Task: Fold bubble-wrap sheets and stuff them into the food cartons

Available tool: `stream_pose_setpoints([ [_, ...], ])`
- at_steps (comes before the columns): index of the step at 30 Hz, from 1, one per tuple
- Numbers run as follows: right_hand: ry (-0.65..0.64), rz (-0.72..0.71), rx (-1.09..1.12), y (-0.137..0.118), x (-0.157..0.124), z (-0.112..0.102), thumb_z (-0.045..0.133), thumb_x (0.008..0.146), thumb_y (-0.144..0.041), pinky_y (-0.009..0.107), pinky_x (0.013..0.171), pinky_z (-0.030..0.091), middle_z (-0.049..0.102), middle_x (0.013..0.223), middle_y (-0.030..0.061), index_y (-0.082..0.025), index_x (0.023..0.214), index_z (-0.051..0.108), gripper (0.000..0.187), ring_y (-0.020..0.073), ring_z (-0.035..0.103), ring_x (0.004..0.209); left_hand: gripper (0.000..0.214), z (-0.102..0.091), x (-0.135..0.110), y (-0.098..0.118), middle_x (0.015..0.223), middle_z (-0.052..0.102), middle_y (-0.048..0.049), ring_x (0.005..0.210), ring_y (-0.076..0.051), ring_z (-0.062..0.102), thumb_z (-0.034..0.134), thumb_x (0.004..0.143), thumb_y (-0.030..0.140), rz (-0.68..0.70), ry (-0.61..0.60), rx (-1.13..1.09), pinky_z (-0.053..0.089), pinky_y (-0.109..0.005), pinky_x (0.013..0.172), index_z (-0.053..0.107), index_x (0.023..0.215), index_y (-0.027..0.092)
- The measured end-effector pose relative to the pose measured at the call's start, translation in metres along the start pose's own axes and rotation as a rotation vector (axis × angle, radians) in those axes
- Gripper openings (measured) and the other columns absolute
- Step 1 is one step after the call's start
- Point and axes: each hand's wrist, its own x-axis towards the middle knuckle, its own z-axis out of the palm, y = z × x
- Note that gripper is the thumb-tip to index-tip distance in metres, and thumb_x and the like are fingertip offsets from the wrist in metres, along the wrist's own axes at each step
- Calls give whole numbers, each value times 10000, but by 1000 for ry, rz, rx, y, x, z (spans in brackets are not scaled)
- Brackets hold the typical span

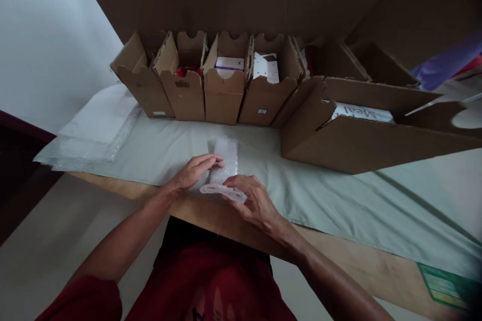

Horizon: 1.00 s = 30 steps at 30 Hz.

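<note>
Lengthwise, the bubble-wrap packet point(226, 154) points away from the person, its far end towards the row of cardboard boxes point(225, 98) and its near end at the table's front edge. It lies flat on the pale green cloth point(176, 135), directly in front of the body, its long axis nearly straight with only a slight lean to the right at the far end. Its shape is a narrow oblong, translucent and dimpled; across the near end runs a folded flap point(214, 189), wider than the body, looped and glossy.

The right hand point(260, 202) is bent in a pinch, fingers above and thumb below, with hold of the flap's right side. The left hand point(196, 169) is loosely extended, palm down, its fingertips resting at the packet's left edge without closing round it.

Soft creases run through the cloth, and bare, smooth wood point(199, 210) shows along the front. To the left lies a stack of clear, shiny plastic and whitish sheets point(96, 115). The boxes are matt brown board with scooped, rough-cut rims; one contains a white carton point(265, 66) dotted with small marks. Rightward, a longer cardboard box point(339, 145) sits slantwise, holding a white printed pack point(363, 112).
</note>
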Motion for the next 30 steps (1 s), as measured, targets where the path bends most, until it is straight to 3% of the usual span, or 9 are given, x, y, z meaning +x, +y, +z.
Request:
stream_pose_setpoints([
  [4,-38,136,11,-3,-3,4,492,1016,-450,311,710,392,663,762,24,-201,800,610,351,173,569,691,408,-1,-1,5,1182,751,-108,1096,-233,661,615,921,459,3,-55,109,467,-406,1033,695,1188,161],
  [8,-90,340,53,16,14,3,511,976,-505,267,553,295,480,609,-20,-199,703,507,409,127,420,571,505,-1,-3,4,1122,753,-110,1114,-252,658,507,953,576,70,-1,63,481,-395,1017,726,1125,155],
  [12,-209,404,-139,24,40,0,546,943,-365,258,545,278,507,602,-16,-191,680,534,315,122,438,571,500,3,-4,-3,1031,734,-78,971,-215,666,587,902,528,102,43,94,515,-336,881,691,1214,151],
  [15,-217,418,-229,21,51,-1,609,907,-317,271,549,265,531,582,-5,-191,658,575,281,134,459,565,426,10,-3,-10,857,689,-20,775,-150,624,656,833,344,105,181,212,499,-274,751,681,1205,138],
  [17,-194,437,-288,17,48,-2,626,905,-302,285,574,287,591,619,21,-182,763,654,188,166,519,598,355,15,0,-12,768,636,15,694,-124,577,633,828,265,122,271,335,476,-253,705,702,1155,145],
  [20,14,304,-491,9,28,-3,620,939,-316,332,678,376,711,827,91,-154,1120,686,252,238,620,742,351,20,4,-10,724,596,36,644,-119,539,627,816,200,122,317,508,453,-244,667,713,1155,167],
  [23,199,-68,-696,3,3,-4,598,972,-315,415,844,426,733,1111,154,-161,1264,635,332,296,652,969,378,19,6,-5,753,626,20,647,-134,545,617,816,172,105,290,640,455,-257,672,709,1183,174],
  [26,49,-289,-738,7,-8,1,629,943,-273,476,983,412,639,1378,192,-144,1319,602,398,344,581,1220,388,17,8,0,772,649,6,649,-148,559,609,826,179,81,233,725,457,-268,674,707,1202,179],
  [30,-124,-280,-722,25,7,12,663,914,-248,501,1046,404,590,1442,231,-79,1402,541,530,364,530,1321,369,15,14,2,763,659,4,643,-152,570,599,842,198,28,188,775,474,-275,679,707,1195,194],
])
